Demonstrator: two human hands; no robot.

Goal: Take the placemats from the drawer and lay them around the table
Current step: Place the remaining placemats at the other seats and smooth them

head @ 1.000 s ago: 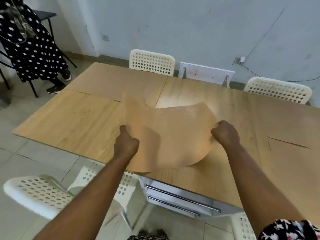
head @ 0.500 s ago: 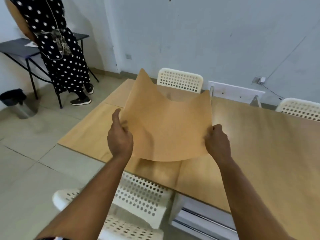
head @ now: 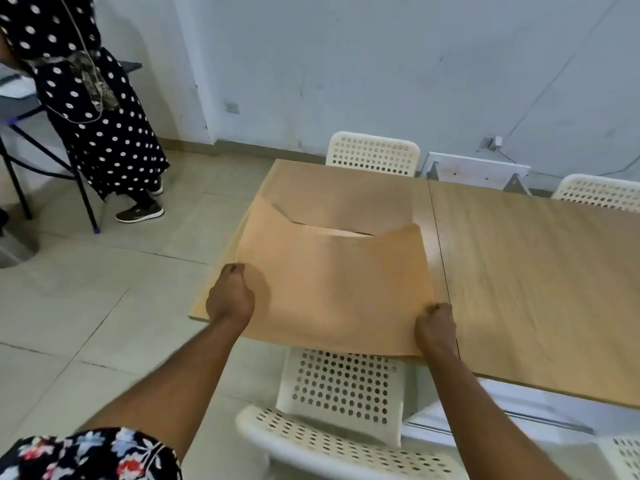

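A tan placemat [head: 332, 282] sags over the near left end of the wooden table [head: 536, 278], its near edge hanging past the table edge. My left hand [head: 228, 296] grips its left side. My right hand [head: 434, 327] grips its near right corner. Its far edge curls up a little off the tabletop. White drawer fronts [head: 485, 424] show under the table at the lower right.
A white perforated chair [head: 343, 403] stands right below the mat, tucked at the table's near side. Two more white chairs [head: 374, 152] stand at the far side by a white panel [head: 478, 169]. A person in a polka-dot dress [head: 93, 109] stands at the far left beside a dark desk.
The mat went from held up in front of me to lowered onto the table's left end. My view turned left along the table; both hands kept their grip.
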